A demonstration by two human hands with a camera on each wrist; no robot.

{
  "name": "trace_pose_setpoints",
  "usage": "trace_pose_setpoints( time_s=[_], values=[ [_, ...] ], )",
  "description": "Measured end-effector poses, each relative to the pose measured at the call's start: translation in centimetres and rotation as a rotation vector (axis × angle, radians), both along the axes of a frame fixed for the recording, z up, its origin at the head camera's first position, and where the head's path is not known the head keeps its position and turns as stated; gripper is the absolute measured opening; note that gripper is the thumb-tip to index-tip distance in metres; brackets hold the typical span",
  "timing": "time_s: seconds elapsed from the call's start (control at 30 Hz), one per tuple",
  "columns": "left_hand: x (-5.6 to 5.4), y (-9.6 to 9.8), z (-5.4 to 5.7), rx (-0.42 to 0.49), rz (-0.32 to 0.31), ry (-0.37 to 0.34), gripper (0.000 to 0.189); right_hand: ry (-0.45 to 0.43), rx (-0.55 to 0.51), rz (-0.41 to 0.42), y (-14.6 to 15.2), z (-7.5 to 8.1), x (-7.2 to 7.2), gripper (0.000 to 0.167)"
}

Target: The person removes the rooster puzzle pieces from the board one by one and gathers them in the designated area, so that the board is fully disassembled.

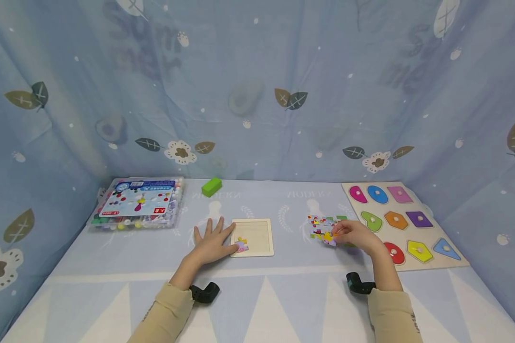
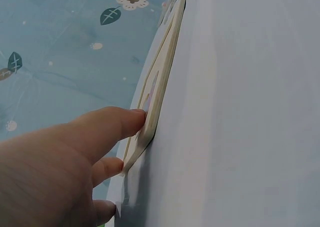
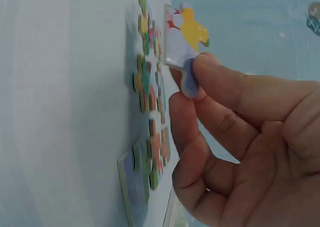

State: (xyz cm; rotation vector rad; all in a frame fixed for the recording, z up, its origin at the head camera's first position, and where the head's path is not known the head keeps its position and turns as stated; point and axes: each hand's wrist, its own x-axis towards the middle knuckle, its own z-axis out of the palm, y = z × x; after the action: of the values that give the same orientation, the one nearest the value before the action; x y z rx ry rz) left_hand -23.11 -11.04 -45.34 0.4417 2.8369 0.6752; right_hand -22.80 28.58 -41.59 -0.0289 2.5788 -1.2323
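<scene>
Fingers spread, my left hand (image 1: 213,245) lies at the left side of a small square wooden puzzle tray (image 1: 261,238). Its thumb rests on the tray's near left corner, beside a purple and yellow jigsaw piece (image 1: 242,245) inside that corner. In the left wrist view the thumb touches the tray rim (image 2: 160,102). Over on the right, my right hand (image 1: 357,234) pinches another jigsaw piece (image 3: 181,34), white, yellow and purple, between thumb and fingers. It is held up over several loose colourful jigsaw pieces (image 3: 150,89) on the table, partly hidden behind the hand in the head view.
A clear plastic box (image 1: 137,202) of colourful beads stands at the back left, with a green block (image 1: 211,187) to its right. At the right lies a wooden shape board (image 1: 401,236) with knobbed shapes. A patterned blue curtain (image 1: 257,143) hangs behind the table.
</scene>
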Motion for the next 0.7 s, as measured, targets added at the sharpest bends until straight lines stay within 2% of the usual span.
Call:
trace_pose_setpoints(
  time_s=[0.13,0.4,0.57,0.7],
  values=[
    [-0.01,-0.04,-0.02,-0.008,0.001,-0.009,0.069,-0.063,0.018,-0.004,0.72,0.07,0.25,0.017],
    [-0.17,0.03,0.12,-0.001,-0.004,0.003,0.069,-0.113,0.049,0.020,0.85,0.52,0.49,0.009],
    [-0.14,-0.02,0.01,0.004,-0.005,0.002,0.069,-0.120,0.102,-0.004,0.42,0.45,0.66,0.006],
    [-0.06,-0.06,0.05,0.004,-0.005,-0.006,0.069,-0.087,0.146,-0.008,0.39,0.16,0.57,0.009]
  ],
)
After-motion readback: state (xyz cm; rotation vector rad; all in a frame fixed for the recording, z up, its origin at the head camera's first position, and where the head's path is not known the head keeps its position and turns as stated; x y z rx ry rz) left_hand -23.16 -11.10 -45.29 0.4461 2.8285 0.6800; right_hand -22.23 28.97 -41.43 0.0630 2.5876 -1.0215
